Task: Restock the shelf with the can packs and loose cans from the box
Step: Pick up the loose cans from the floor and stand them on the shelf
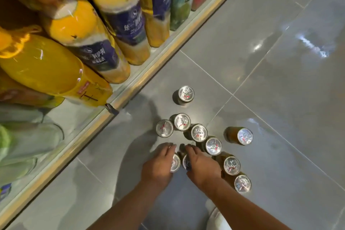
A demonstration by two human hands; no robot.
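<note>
My left hand (159,164) is down over the first can (175,163), fingers curled round its silver top and gripping it; my right hand (201,166) grips the second can (186,162) the same way, fingers bent over its far rim. Both cans stand upright on the grey tiled floor (280,89), out in front of the shelf (149,73), the first on the side nearer the shelf and the second just beside it on the side away. I cannot tell whether the two touch, since my hands cover most of them.

The other loose cans (199,132) stand on the floor too, lids up; most form a loose line that begins near the shelf and drifts away from it. One lone can (186,93) stands apart from that line, close to the shelf's front rail; another, the outlying can (245,136), stands farthest from the shelf, well clear of the rest.

On the shelf itself stand tall bottles (74,24) of yellow drink with dark blue labels, pressed up against its front edge.
</note>
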